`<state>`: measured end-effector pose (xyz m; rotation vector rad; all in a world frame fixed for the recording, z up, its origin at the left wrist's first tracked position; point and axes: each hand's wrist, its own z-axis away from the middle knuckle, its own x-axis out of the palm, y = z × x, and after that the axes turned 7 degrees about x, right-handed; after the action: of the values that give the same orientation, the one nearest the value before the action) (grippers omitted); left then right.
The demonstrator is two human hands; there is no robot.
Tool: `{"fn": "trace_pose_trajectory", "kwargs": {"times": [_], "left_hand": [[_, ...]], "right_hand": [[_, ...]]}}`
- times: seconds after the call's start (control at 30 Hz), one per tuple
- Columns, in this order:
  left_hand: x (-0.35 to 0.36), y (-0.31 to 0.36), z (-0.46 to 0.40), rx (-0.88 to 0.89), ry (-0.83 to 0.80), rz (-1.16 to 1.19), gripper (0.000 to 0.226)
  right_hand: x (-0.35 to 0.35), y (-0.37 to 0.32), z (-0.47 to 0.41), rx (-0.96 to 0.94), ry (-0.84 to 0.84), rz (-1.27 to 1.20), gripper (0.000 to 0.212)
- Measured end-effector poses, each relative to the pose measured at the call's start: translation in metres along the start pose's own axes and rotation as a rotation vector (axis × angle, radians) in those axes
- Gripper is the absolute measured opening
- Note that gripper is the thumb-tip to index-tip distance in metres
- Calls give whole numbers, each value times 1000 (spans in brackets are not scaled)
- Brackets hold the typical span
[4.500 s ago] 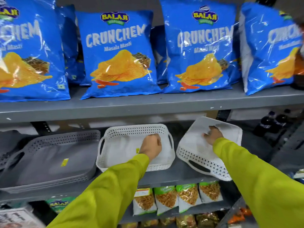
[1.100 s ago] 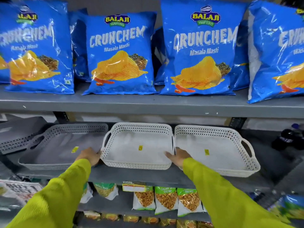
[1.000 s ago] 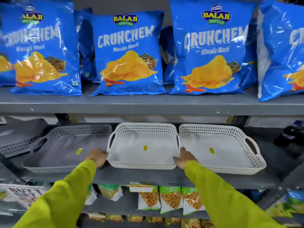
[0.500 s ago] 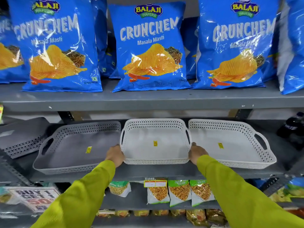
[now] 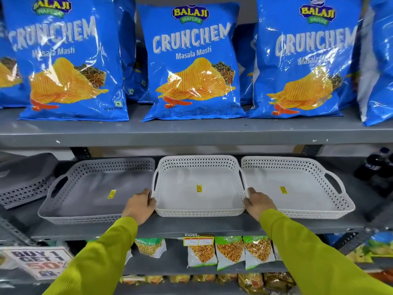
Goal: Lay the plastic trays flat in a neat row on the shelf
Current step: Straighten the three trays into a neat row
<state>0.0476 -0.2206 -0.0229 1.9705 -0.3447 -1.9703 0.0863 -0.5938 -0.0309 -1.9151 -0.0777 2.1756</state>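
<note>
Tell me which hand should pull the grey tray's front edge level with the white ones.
Left. The left hand sits at the gap between the grey tray and the middle white tray, right beside the grey tray's near corner. The right hand is on the middle tray's far side.

A shop — stocked shelves of crisp bags (image 5: 191,60), an offer sign (image 5: 39,262).
</note>
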Motion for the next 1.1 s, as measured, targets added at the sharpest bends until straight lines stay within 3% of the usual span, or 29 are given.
{"fn": "trace_pose_trajectory", "kwargs": {"times": [0.2,0.37,0.57,0.83,1.1], "left_hand": [[-3,-4,2,20,2,11,26],[-4,-2,-10,-67,17,139,27],[-1,-2,-22,-98,-35,289,55],[-11,-6,-14,2,-42,268,50],[-15,-11,-17,28,-61,174,56]], "right_hand": [[-3,6,2,-17,-25,3,49],[-13,1,-3,103,-115,-208,47],[-19,-7,-4,102,-178,-262,58],[-27,5,7,39,-149,-277,56],[-28,9,6,13,-153,-134,58]]}}
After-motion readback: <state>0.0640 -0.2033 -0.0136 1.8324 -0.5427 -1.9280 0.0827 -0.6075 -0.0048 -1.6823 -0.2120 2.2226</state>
